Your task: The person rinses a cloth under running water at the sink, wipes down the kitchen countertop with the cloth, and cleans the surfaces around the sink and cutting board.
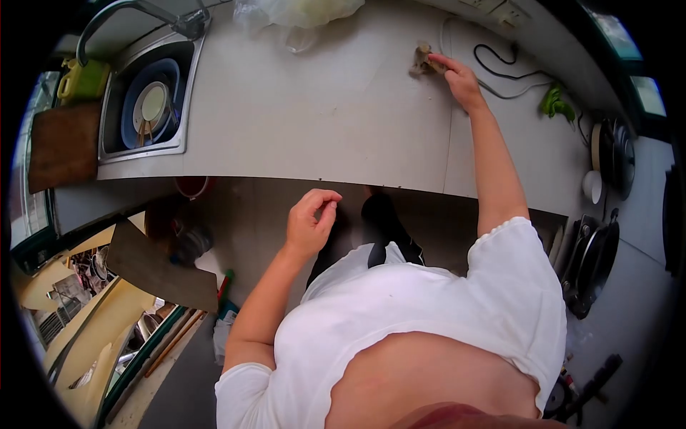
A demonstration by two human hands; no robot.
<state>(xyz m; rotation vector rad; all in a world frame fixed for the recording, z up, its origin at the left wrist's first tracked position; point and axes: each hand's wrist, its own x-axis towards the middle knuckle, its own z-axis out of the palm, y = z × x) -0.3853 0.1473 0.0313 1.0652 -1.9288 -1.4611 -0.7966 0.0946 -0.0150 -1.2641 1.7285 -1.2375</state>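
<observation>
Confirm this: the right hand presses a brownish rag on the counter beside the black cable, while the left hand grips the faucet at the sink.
Not quite. In the head view the left hand hangs empty below the counter edge, far from the faucet. The right hand does press the rag beside the black cable.

The broad middle of the counter (321,121) is bare; either of my hands could sweep across it freely. At ten o'clock the sink (146,107) blocks the way, stacked with a blue bowl (168,75) and plate (152,101), the tap (136,11) arching over its top edge. At twelve o'clock a plastic bag (300,14) crowds the back edge. Towards one o'clock my right hand (461,82) presses a rag (423,61), with a black cable (511,75) looping just beyond it. At two o'clock lie green leaves (556,104), then pans (614,154) and a white cup (592,186) at three. My left hand (311,222) hangs off the front edge, nothing near it.
</observation>
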